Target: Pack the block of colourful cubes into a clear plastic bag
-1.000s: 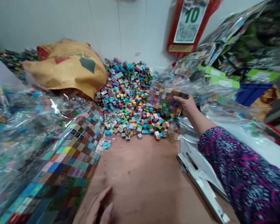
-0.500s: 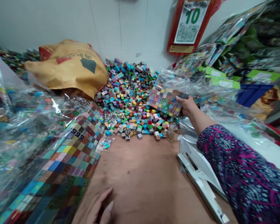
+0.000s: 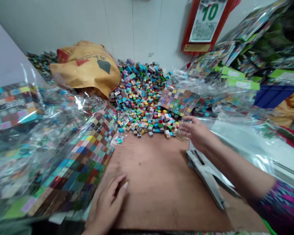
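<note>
My right hand (image 3: 196, 131), its fingers apart and somewhat blurred, hovers over the right side of the brown board (image 3: 152, 176) and holds nothing. Just beyond it, a flat slab of patterned cubes (image 3: 178, 100) leans on the heap of small coloured cubes (image 3: 144, 101). Below that hand lies a long silver metal tool, stapler-like (image 3: 205, 178). My left hand (image 3: 110, 200) rests on the board's lower left, loosely curved, with thumb and forefinger apart and nothing visible between them. To its left stands a long block of patterned cubes (image 3: 85, 156).
Clear plastic bags of cubes (image 3: 17, 107) crowd the left side. A yellow sack (image 3: 85, 70) lies at the back left. At the right are a blue bin (image 3: 267, 95) and more bagged cubes. A red-framed calendar (image 3: 205, 26) hangs on the wall.
My right hand has let go of the cube slab and drawn back toward me, leaving it on the heap. More of my left hand shows, and the view has shifted.
</note>
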The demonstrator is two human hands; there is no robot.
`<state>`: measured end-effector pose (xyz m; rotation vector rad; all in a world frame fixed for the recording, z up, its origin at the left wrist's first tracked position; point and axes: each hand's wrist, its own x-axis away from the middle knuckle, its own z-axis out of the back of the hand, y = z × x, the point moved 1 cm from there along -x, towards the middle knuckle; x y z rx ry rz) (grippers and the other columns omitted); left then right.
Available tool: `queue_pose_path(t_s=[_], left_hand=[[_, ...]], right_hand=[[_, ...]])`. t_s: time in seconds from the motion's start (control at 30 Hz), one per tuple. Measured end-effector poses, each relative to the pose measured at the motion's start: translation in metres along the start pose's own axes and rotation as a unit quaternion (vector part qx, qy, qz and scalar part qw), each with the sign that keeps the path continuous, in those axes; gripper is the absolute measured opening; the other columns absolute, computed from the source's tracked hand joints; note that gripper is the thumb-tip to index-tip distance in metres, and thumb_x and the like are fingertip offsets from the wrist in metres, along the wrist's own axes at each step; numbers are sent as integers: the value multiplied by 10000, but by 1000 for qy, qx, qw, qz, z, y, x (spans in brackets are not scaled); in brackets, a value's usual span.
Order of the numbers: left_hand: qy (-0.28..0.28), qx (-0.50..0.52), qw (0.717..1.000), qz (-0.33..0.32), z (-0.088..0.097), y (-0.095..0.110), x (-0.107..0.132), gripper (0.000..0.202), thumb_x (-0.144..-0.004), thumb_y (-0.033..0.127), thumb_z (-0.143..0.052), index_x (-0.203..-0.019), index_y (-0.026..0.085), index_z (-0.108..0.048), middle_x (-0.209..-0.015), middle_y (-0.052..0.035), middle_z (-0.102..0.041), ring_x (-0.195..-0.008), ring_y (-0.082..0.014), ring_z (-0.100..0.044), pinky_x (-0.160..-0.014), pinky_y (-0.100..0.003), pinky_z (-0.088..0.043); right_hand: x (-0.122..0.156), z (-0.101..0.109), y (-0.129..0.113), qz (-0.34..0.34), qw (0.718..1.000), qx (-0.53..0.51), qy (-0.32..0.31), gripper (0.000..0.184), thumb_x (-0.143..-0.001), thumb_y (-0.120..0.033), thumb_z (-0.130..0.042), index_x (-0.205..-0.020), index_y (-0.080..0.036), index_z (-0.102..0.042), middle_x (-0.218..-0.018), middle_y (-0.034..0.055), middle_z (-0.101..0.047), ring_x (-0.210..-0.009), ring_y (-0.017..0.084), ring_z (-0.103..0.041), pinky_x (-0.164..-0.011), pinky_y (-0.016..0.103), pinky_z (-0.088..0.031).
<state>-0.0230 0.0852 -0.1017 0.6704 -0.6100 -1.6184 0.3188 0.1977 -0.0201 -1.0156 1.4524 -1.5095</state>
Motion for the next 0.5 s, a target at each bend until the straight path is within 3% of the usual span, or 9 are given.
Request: queue_pose_path(t_s=[0.03,0.1,0.17,0.3,0.4,0.47,0.5], left_hand=[[-3,16,1000,6,0,1,1,406,-875,458,-520,-1119,198,-714,-1153,-83,-732,-1067,-230,-692,-946,-358,-560],[0,52,999,12,-2,2,2,412,-876,453,-514,-1118,183,-708,-1151,-94,-730,-1070,-228,-686,-972,-373,-541],[-8,89,996,22,-3,1,4,403,-877,449,-511,-1101,180,-712,-1141,-93,-732,-1075,-228,-680,-987,-379,-527],[-52,154,986,33,4,18,14,400,-865,454,-526,-1076,174,-718,-1050,-89,-754,-983,-221,-705,-928,-357,-555],[-87,167,982,15,23,52,28,397,-845,472,-535,-1006,174,-740,-947,-82,-768,-885,-215,-720,-824,-330,-588],[-83,119,989,-17,43,75,40,393,-797,548,-559,-831,216,-766,-819,-61,-764,-786,-219,-712,-746,-338,-599],[-47,80,995,-25,54,84,46,441,-738,649,-565,-707,252,-755,-746,-54,-750,-741,-229,-697,-705,-353,-601]], right_hand=[[35,-10,2,-49,996,1,-77,324,-661,-361,-749,-901,-241,-568,-819,6,-591,-729,169,-542,-629,298,-394],[101,-24,5,-78,969,18,-235,262,-750,-463,-712,-800,-224,-620,-839,31,-618,-787,176,-549,-704,316,-414],[155,-30,6,-88,941,12,-326,300,-767,-506,-717,-746,-224,-618,-756,16,-581,-743,166,-518,-695,309,-415],[214,-14,-3,-89,942,-50,-320,305,-798,-500,-715,-689,-235,-611,-768,16,-592,-696,146,-520,-631,287,-429],[235,3,-25,-38,956,-73,-282,143,-824,-455,-711,-880,-324,-696,-938,39,-659,-897,200,-607,-759,349,-496],[247,8,-42,-19,952,-88,-292,155,-810,-411,-741,-952,-362,-704,-984,34,-674,-956,208,-621,-826,375,-511],[251,8,-50,-11,946,-100,-308,127,-811,-400,-744,-927,-358,-711,-970,29,-682,-937,201,-631,-843,377,-515]])
